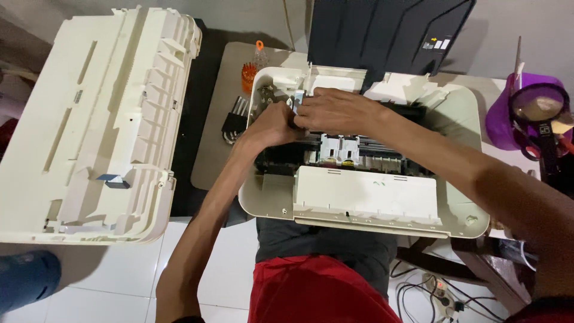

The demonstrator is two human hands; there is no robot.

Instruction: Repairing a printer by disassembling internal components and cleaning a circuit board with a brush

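Note:
A white printer with its top cover off sits on the table in front of me, its ink carriage showing in the middle. Both hands reach into the left rear of its open body. My left hand curls its fingers around a small metal part by the inner frame. From the right comes my right hand, pressing on that same part, fingers bent. What exactly each hand pinches is hidden by the fingers. The dark paper tray stands up behind the printer.
The removed white printer cover lies upside down at the left. An orange screwdriver set and a set of hex keys rest on the table. A purple container with a magnifier stands at the right. Cables lie on the tiled floor.

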